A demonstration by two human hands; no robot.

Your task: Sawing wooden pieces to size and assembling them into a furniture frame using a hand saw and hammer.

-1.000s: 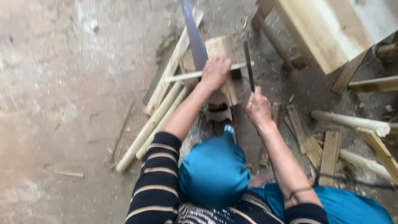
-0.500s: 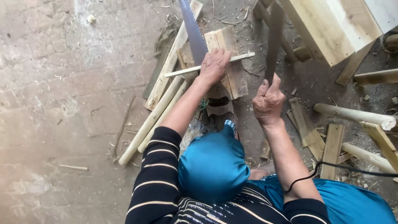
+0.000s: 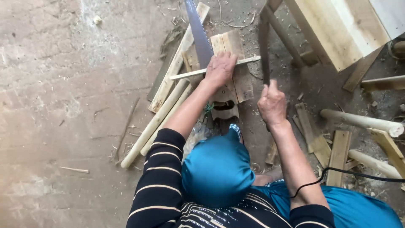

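handsaw [image 3: 198,33], round poles [image 3: 156,122], wooden bench [image 3: 337,29]

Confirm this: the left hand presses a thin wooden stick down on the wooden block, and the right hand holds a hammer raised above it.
Not quite. In the head view the right hand holds a long dark blade, not a hammer. The rest stands: the left hand presses the thin wooden stick onto the wooden block.

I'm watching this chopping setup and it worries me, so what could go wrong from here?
The left hand pins the thin stick on the wooden block while the right hand holds the dark blade raised beside it; a strike off line could hit the fingers. The saw lies toothed under that hand's edge, so a slip could cut. The stick might also roll or snap loose.
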